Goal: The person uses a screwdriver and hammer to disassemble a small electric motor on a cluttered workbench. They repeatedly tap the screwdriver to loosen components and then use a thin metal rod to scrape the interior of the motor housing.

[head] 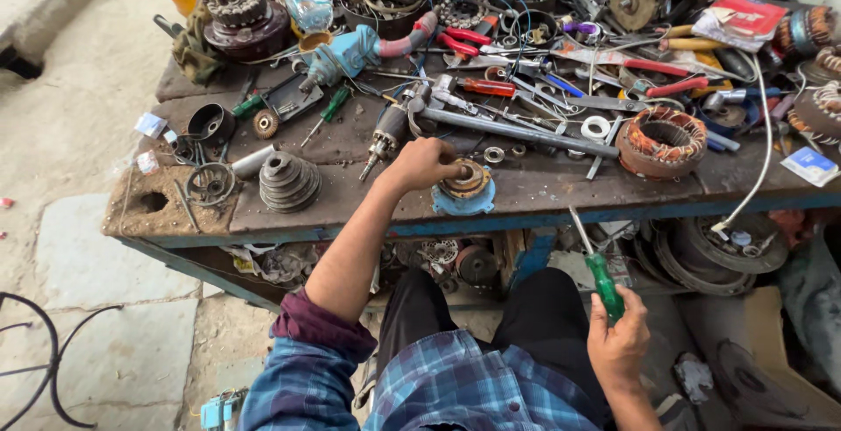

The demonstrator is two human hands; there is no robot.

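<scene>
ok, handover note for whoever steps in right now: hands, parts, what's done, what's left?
Left hand: resting on the round motor part with a blue base, at the front edge of the workbench.
Right hand: holds a green-handled screwdriver below the bench edge, tip up, clear of the part.
Nearby: copper-wound stator to the right, stepped pulley to the left.
Done: part is set on the bench and steadied.
Left: screwdriver has not yet reached the part.

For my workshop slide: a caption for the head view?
Left hand on a blue motor part; right hand holds a green-handled screwdriver.
</scene>
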